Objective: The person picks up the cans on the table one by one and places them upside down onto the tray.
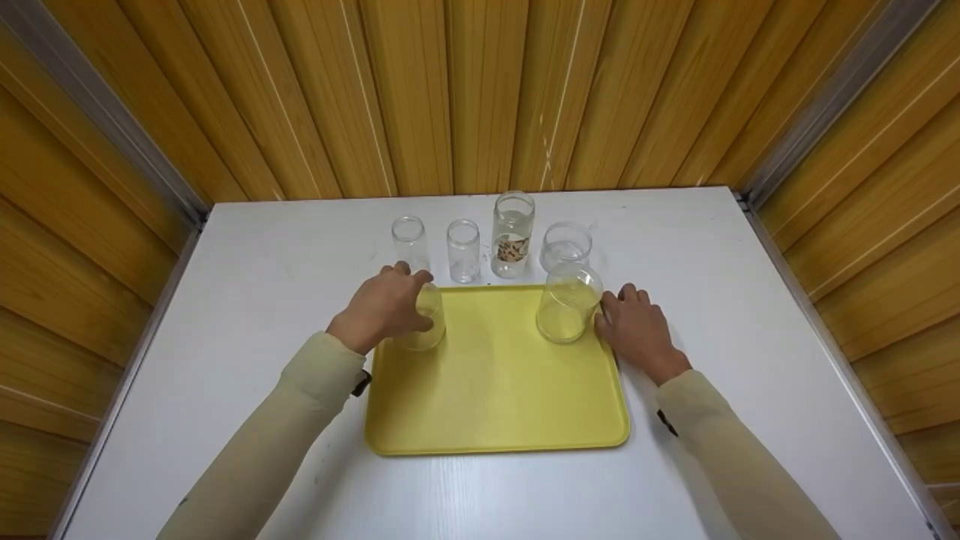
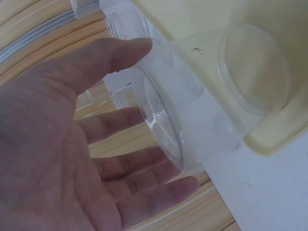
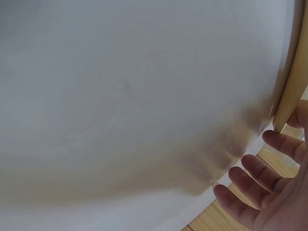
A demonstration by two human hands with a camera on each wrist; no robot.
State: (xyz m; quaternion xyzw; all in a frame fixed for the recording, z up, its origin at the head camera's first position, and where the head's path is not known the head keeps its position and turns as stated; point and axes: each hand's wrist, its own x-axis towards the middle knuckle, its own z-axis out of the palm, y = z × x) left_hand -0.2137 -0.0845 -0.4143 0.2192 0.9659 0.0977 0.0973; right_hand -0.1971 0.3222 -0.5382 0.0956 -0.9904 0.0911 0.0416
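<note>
My left hand (image 1: 386, 306) is at a clear drinking glass (image 1: 429, 319) standing upright at the back left of the yellow tray (image 1: 495, 390). In the left wrist view, the thumb and fingers come around the rim of this glass (image 2: 207, 101) from opposite sides. My right hand (image 1: 637, 328) is beside the tray's back right edge, fingers loosely bent. A wider clear glass (image 1: 568, 307) stands on the tray just left of its thumb. The right wrist view has the index fingertip right at the tray's edge (image 3: 293, 72), the other fingers apart from it.
Behind the tray, two slim clear glasses (image 1: 464, 255), a taller glass with a patterned label (image 1: 512, 244) and a short wide glass (image 1: 567, 244) stand in a row on the white table (image 1: 285, 247). Wood-look panels (image 1: 480, 97) enclose the back and sides.
</note>
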